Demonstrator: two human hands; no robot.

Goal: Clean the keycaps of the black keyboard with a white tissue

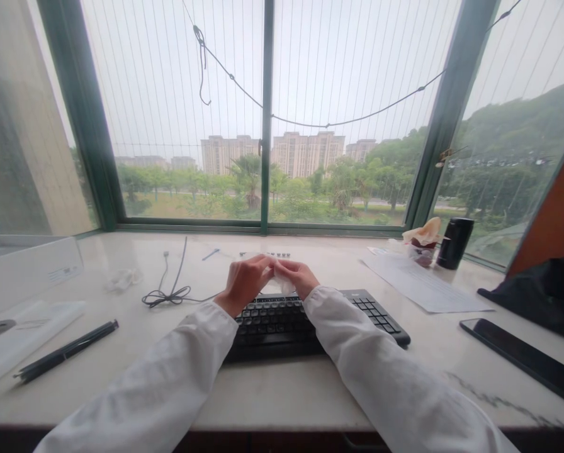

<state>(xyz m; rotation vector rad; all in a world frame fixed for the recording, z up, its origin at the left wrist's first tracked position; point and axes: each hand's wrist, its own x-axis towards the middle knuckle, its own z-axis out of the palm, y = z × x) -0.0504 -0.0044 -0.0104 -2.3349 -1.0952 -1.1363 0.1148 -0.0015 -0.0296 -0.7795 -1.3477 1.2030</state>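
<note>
Both my hands meet above the back edge of a black keyboard (pixel 272 328). My left hand (pixel 245 280) has its fingers pinched together, and my right hand (pixel 299 278) is pinched right beside it. Between the fingertips hangs a thin, whitish, crumpled piece (pixel 284 286); whether it is tissue or plastic I cannot tell. Behind the hands, several small dark keycaps (pixel 279 255) lie in a row on the white tabletop (pixel 282 393). My forearms, in white sleeves, cover the keyboard's left end and part of its right half.
Left of the keyboard lie a coiled cable (pixel 166 296), a small blue tool (pixel 211 254), a crumpled white bundle (pixel 123 279), a black pen-like stick (pixel 67 351) and a white box (pixel 31 267). To the right are paper (pixel 426 283), a black cylinder (pixel 455 243) and a phone (pixel 522 358).
</note>
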